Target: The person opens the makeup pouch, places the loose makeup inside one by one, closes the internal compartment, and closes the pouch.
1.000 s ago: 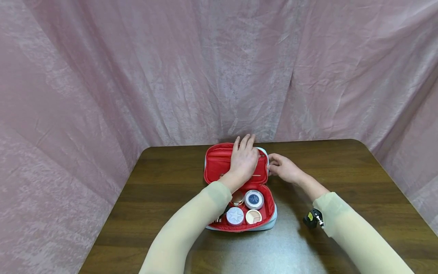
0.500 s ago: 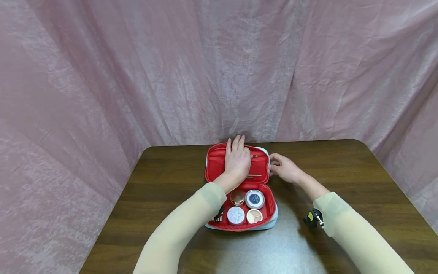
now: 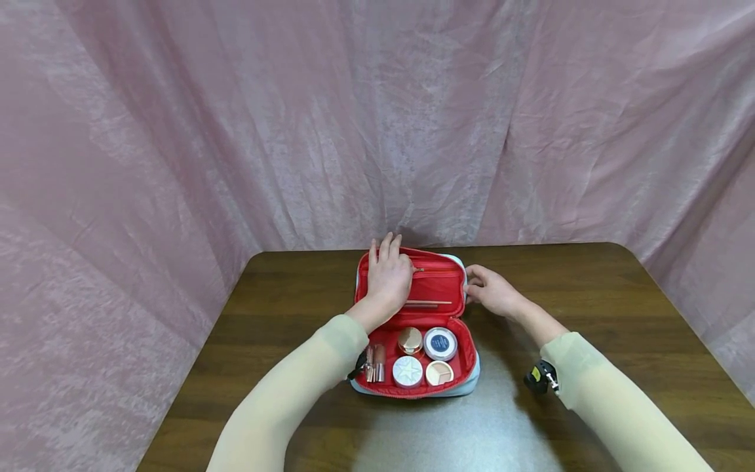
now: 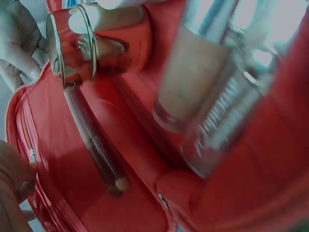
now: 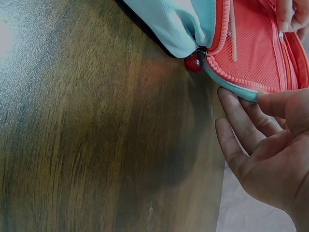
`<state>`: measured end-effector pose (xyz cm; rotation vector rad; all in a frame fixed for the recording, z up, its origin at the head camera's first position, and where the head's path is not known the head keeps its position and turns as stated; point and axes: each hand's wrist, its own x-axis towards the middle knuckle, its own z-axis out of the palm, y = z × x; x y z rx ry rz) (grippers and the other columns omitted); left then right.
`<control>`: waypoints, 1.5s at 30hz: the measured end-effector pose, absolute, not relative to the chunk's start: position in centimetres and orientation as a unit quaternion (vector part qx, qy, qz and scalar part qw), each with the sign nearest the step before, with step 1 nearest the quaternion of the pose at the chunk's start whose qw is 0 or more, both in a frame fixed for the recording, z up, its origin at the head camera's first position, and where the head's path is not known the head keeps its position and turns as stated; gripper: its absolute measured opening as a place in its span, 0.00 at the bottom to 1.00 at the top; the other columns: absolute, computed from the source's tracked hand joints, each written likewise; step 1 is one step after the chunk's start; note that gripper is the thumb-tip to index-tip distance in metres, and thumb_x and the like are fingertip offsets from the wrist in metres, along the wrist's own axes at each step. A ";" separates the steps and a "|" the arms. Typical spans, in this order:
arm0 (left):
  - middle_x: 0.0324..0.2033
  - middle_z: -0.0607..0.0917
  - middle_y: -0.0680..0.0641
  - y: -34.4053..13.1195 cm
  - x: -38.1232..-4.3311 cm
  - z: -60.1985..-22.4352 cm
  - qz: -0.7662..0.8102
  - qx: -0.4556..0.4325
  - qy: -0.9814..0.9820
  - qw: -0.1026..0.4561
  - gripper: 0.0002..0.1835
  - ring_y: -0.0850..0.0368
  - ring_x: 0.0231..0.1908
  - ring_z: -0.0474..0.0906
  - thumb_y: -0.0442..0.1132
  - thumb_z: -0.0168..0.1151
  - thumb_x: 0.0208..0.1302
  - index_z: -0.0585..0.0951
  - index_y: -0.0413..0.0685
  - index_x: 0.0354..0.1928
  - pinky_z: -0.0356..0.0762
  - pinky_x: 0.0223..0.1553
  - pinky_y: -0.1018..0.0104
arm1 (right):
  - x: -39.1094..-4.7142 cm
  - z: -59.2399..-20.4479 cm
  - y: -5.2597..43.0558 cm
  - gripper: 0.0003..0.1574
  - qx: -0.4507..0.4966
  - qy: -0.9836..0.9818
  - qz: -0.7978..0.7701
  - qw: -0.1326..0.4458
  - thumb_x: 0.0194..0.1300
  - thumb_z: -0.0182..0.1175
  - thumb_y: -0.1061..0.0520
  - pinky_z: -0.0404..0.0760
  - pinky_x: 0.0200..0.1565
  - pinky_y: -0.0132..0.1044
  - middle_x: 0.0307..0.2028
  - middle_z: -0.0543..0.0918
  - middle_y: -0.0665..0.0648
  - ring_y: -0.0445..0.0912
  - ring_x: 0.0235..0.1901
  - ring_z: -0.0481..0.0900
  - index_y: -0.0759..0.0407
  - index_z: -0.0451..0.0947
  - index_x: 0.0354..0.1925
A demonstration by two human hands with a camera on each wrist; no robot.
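Note:
An open makeup bag (image 3: 468, 383), light blue outside and red inside, lies with its lid folded back. My left hand (image 3: 389, 278) is over the lid, thumb and finger pinching the zipper pull (image 5: 281, 36) of the inner pocket. My right hand (image 3: 495, 292) grips the lid's right edge, thumb above and fingers below, as the right wrist view shows. A slim brown stick (image 4: 94, 130) lies in the lid's mesh. In the base sit a gold compact (image 3: 409, 340), a round navy-labelled case (image 3: 440, 344), a star-topped case (image 3: 407, 372), a three-part palette (image 3: 439, 373) and lip gloss tubes (image 3: 379, 362).
The bag rests on a dark wooden table (image 3: 283, 341), near its back edge. Behind the table hangs a pink velvet curtain (image 3: 377, 131). A red bead (image 5: 193, 64) hangs at the bag's zipper corner.
My left hand has moved left across the lid, and the zipper pull has travelled left with it. More of the lip gloss tubes now shows. My right hand stays on the lid's edge.

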<state>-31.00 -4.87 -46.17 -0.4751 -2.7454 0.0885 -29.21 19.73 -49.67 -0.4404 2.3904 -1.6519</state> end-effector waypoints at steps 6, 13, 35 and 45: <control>0.74 0.65 0.41 -6.9 -31.1 -46.2 0.033 -0.157 -0.971 0.175 0.10 0.43 0.76 0.51 0.45 0.59 0.75 0.85 0.48 0.42 0.45 0.74 0.38 | -29.4 -49.7 19.7 0.14 -0.150 0.810 -0.558 0.102 0.75 0.51 0.70 0.80 0.53 0.61 0.41 0.83 0.68 0.58 0.39 0.84 0.73 0.68 0.57; 0.73 0.66 0.40 -9.5 -31.2 -46.4 0.014 -0.158 -0.968 0.194 0.12 0.42 0.75 0.54 0.44 0.57 0.77 0.84 0.44 0.41 0.46 0.74 0.37 | -29.4 -49.8 19.9 0.14 -0.147 0.814 -0.553 0.100 0.75 0.51 0.69 0.80 0.53 0.61 0.40 0.83 0.67 0.60 0.40 0.84 0.72 0.69 0.57; 0.68 0.69 0.38 -14.1 -31.4 -46.7 0.007 -0.125 -0.970 0.207 0.10 0.39 0.72 0.59 0.41 0.59 0.74 0.81 0.42 0.37 0.44 0.73 0.36 | -29.2 -49.7 20.7 0.16 -0.143 0.818 -0.548 0.099 0.76 0.51 0.69 0.80 0.54 0.60 0.42 0.83 0.69 0.60 0.41 0.84 0.72 0.68 0.59; 0.67 0.71 0.40 -14.6 -31.3 -46.7 -0.039 -0.118 -0.973 0.192 0.10 0.40 0.72 0.59 0.43 0.59 0.74 0.82 0.45 0.36 0.43 0.74 0.37 | -29.4 -49.9 20.4 0.15 -0.148 0.826 -0.536 0.092 0.75 0.50 0.70 0.80 0.53 0.61 0.41 0.84 0.68 0.58 0.40 0.85 0.71 0.68 0.58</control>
